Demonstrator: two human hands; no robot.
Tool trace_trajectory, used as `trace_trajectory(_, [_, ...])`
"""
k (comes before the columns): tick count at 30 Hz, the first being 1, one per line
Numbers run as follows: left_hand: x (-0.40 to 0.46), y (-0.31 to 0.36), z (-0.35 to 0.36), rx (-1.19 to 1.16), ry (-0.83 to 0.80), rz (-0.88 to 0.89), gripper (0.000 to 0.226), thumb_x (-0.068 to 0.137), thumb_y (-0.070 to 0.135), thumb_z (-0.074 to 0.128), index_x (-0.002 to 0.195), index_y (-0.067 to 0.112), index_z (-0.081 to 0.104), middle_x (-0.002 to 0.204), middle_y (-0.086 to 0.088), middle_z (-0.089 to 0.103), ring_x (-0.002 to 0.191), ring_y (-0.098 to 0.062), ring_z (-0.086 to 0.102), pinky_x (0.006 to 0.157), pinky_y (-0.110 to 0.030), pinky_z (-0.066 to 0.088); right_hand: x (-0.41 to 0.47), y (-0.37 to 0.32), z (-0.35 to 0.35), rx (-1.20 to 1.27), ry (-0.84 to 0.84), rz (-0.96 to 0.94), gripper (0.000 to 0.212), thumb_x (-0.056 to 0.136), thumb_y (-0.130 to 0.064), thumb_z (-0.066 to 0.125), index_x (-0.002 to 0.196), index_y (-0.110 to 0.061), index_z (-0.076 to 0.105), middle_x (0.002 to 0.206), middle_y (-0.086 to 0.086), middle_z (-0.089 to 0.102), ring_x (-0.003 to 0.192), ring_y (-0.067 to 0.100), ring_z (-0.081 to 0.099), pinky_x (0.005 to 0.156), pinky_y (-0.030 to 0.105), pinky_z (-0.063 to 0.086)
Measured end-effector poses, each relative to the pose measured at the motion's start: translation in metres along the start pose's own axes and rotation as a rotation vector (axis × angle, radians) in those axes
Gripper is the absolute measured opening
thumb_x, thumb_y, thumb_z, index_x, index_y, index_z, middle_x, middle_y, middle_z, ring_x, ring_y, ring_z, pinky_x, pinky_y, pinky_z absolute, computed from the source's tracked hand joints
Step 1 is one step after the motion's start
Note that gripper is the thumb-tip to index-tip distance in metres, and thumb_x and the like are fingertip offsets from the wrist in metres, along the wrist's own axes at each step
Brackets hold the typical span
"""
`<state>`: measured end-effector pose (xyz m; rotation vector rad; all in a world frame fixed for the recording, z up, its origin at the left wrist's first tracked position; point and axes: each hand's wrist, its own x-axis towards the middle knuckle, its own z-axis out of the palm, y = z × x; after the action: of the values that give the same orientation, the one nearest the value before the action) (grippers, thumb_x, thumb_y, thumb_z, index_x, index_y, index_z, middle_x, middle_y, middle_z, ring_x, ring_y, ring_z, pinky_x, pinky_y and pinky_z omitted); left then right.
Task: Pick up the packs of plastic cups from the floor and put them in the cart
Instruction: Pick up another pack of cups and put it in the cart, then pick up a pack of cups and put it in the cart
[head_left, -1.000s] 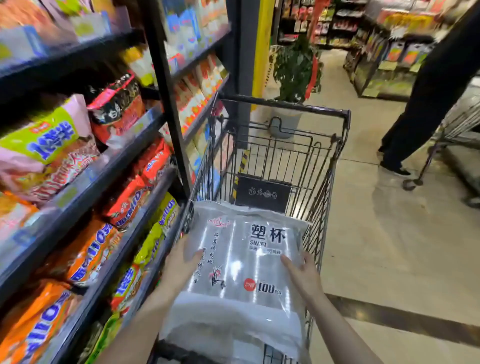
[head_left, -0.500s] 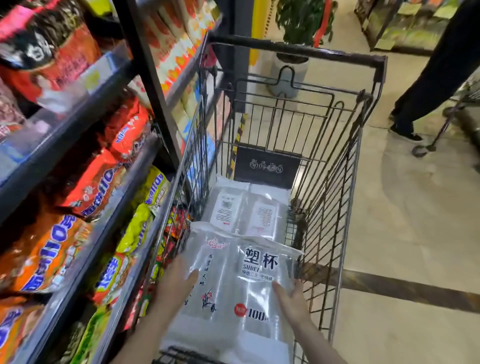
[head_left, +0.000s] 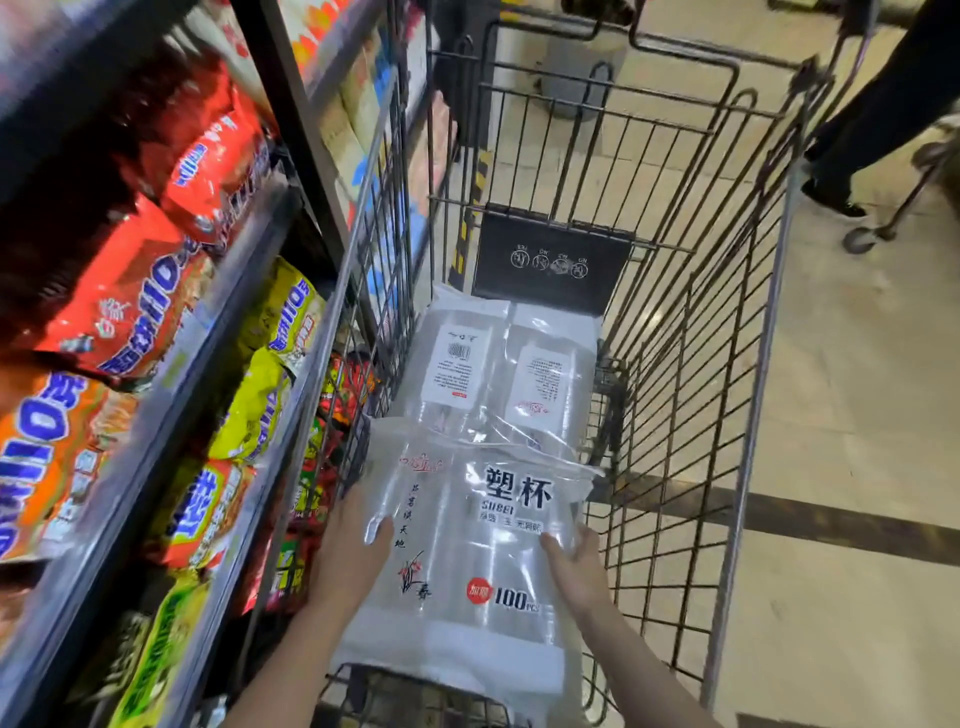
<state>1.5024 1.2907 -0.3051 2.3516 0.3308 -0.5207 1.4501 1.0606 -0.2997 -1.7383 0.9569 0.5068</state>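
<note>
Head view: I saw both hands clamped on one pack of plastic cups (head_left: 467, 540), held inside the wire shopping cart (head_left: 748, 395) at its near end. Left hand (head_left: 349, 556) gripped the pack's left edge, thumb on top; right hand (head_left: 574, 566) gripped the right edge, thumb on top too. The pack was printed side up, marked 100pcs. A second pack of plastic cups (head_left: 498, 374) lay flat on the cart floor further in, label side up, its near end tucked under the held one. Snack bags (head_left: 156, 291) filled the shelf (head_left: 218, 332) just left of the cart. Another person's leg (head_left: 878, 119) stood on the tiled floor (head_left: 852, 467) top right.
</note>
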Motion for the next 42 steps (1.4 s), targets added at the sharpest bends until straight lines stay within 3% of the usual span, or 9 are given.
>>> trace_trajectory(4, [0.003,-0.007,0.006,0.022,0.004,0.003,0.058,0.093,0.02,0.052,0.145,0.01,0.027,0.146,-0.014,0.034,0.134,-0.029,0.035,0.105,-0.036,0.031,0.009,0.01,0.006,-0.001,-0.006,0.037,0.066,0.092,-0.037,0.052,0.143,-0.012,0.018,0.141,0.019,0.043,0.121,0.038,0.05,0.101,0.054,0.042])
trace_trajectory(11, [0.006,-0.017,0.013,0.092,0.04,0.003,0.058,0.093,0.026,0.05,0.144,0.012,0.026,0.143,-0.014,0.037,0.126,-0.033,0.044,0.094,-0.04,0.041,0.011,0.018,0.014,0.032,-0.039,0.007,0.069,0.096,-0.033,0.047,0.148,-0.01,0.007,0.152,0.014,0.025,0.135,0.035,0.035,0.111,0.047,0.031])
trace_trajectory(16, [0.005,-0.019,0.013,0.144,0.059,0.019,0.061,0.093,0.025,0.051,0.145,0.008,0.025,0.144,-0.015,0.037,0.125,-0.034,0.045,0.092,-0.041,0.043,0.015,0.024,0.018,0.039,-0.05,-0.004,0.068,0.096,-0.033,0.047,0.147,-0.012,0.008,0.147,0.015,0.034,0.13,0.033,0.042,0.109,0.047,0.034])
trace_trajectory(23, [0.009,-0.02,0.002,0.078,-0.051,0.024,0.063,0.094,0.02,0.051,0.146,0.004,0.02,0.147,-0.019,0.028,0.135,-0.032,0.031,0.107,-0.034,0.028,0.007,0.007,0.011,-0.155,0.022,-0.057,0.074,0.093,-0.037,0.052,0.148,-0.007,0.012,0.148,0.017,0.035,0.131,0.034,0.041,0.109,0.047,0.035])
trace_trajectory(26, [0.012,-0.008,-0.01,0.151,-0.088,0.095,0.063,0.09,0.018,0.053,0.146,0.009,0.025,0.14,-0.017,0.037,0.129,-0.032,0.037,0.104,-0.037,0.033,-0.006,-0.015,-0.006,-0.261,0.072,-0.135,0.069,0.092,-0.036,0.054,0.144,-0.003,0.022,0.144,0.017,0.041,0.129,0.032,0.043,0.107,0.042,0.037])
trace_trajectory(31, [0.0,0.043,-0.051,0.31,-0.117,0.225,0.054,0.091,0.024,0.051,0.14,0.011,0.034,0.136,-0.014,0.043,0.125,-0.027,0.043,0.101,-0.033,0.037,-0.045,-0.066,-0.046,-0.407,0.128,-0.249,0.07,0.091,-0.033,0.057,0.144,-0.003,0.023,0.14,0.016,0.046,0.125,0.032,0.048,0.101,0.038,0.04])
trace_trajectory(36, [-0.032,0.1,-0.118,0.499,0.007,0.399,0.058,0.091,0.036,0.045,0.142,0.013,0.032,0.138,-0.009,0.044,0.128,-0.023,0.044,0.103,-0.032,0.037,-0.104,-0.114,-0.091,-0.506,0.23,-0.464,0.066,0.086,-0.031,0.064,0.14,-0.009,0.032,0.139,0.008,0.048,0.121,0.023,0.052,0.1,0.037,0.045])
trace_trajectory(38, [-0.049,0.126,-0.149,0.439,0.09,0.422,0.054,0.09,0.034,0.05,0.139,0.015,0.037,0.134,-0.009,0.049,0.123,-0.026,0.049,0.099,-0.035,0.041,-0.133,-0.136,-0.107,-0.495,0.272,-0.541,0.067,0.087,-0.032,0.064,0.141,-0.009,0.032,0.138,0.007,0.048,0.117,0.021,0.053,0.094,0.032,0.046])
trace_trajectory(42, [-0.083,0.161,-0.203,0.336,0.248,0.541,0.05,0.088,0.031,0.054,0.133,0.01,0.043,0.125,-0.014,0.054,0.119,-0.03,0.051,0.096,-0.04,0.043,-0.182,-0.176,-0.13,-0.465,0.365,-0.7,0.068,0.084,-0.034,0.067,0.14,-0.011,0.035,0.141,0.009,0.047,0.125,0.024,0.049,0.102,0.038,0.043])
